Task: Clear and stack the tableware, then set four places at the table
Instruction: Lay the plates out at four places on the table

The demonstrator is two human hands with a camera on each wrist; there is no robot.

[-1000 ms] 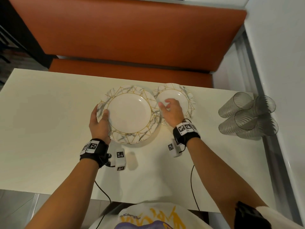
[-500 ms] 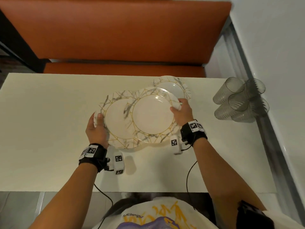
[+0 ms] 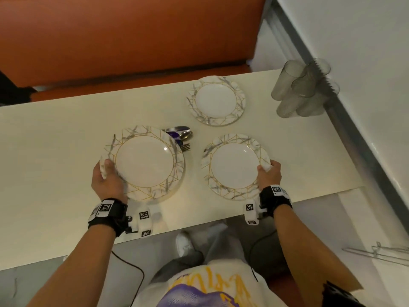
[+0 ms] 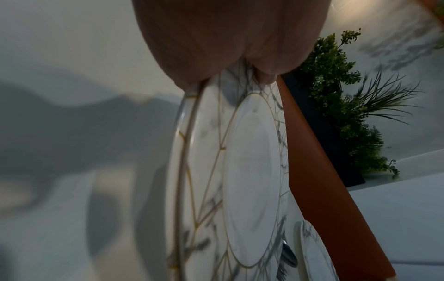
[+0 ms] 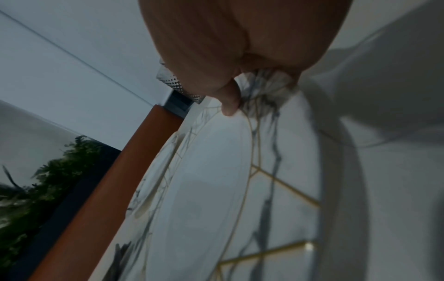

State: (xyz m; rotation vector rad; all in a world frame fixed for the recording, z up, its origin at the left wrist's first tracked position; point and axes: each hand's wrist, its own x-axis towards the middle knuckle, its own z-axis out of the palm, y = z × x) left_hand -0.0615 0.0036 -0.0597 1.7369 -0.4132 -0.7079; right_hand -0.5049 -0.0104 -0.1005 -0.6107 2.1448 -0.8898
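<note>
Head view: left hand (image 3: 107, 181) grips the near-left rim of a big marbled plate (image 3: 143, 166), thumb on top; right hand (image 3: 269, 173) pinches the near-right rim of a 2nd marbled plate (image 3: 234, 166), both near the table's (image 3: 55, 151) near edge. Only this view shows the small plate (image 3: 216, 100) farther back, cutlery (image 3: 182, 138) poking out behind the big plate, and clear cups (image 3: 303, 89) far right. Wrist cams add what head view lacks: a green plant (image 4: 341, 95) beyond the orange bench (image 3: 132, 36), plus thumb-on-rim detail; they're blurry.
</note>
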